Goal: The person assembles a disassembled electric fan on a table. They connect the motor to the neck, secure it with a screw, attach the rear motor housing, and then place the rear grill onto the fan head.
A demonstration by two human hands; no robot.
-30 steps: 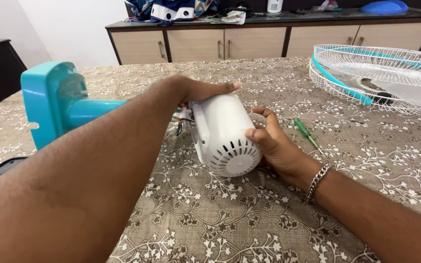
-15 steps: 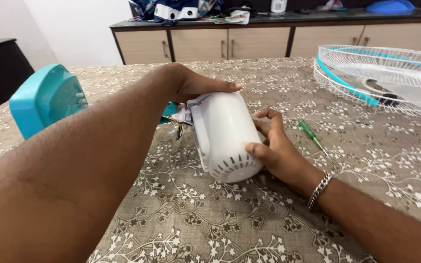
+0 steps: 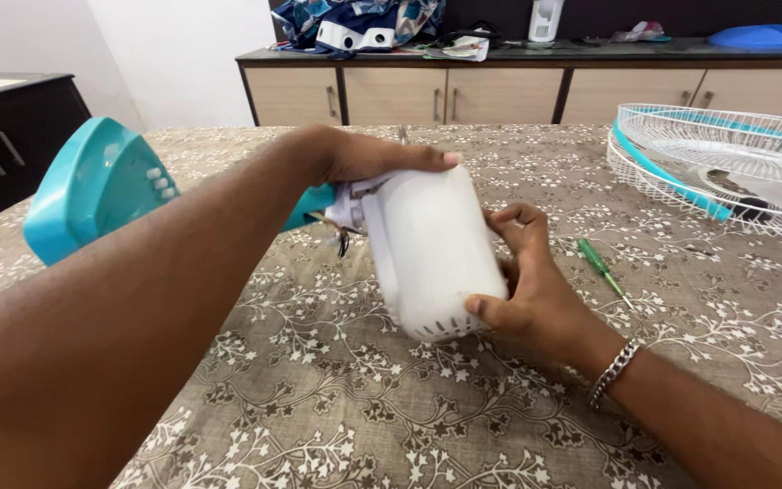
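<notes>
Both hands grip the white motor housing [image 3: 432, 249], held tilted just above the table [image 3: 518, 398]. Left hand [image 3: 364, 156] lies fingers-flat over the top near the wire end; right hand [image 3: 527, 281] is curled round the vented rear, thumb on the rim. Shell: smooth, hard plastic, cylinder w/ domed slotted end, prob. slippery and fairly weighty w/ motor inside; best held at both ends. Teal base [image 3: 92, 195] attached behind. Green screwdriver [image 3: 601, 265] and wire fan guard [image 3: 726, 167] on floral cloth.

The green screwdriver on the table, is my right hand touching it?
Apart. The head view shows patterned tablecloth between the right hand, which grips the white motor housing, and the green screwdriver.
</notes>
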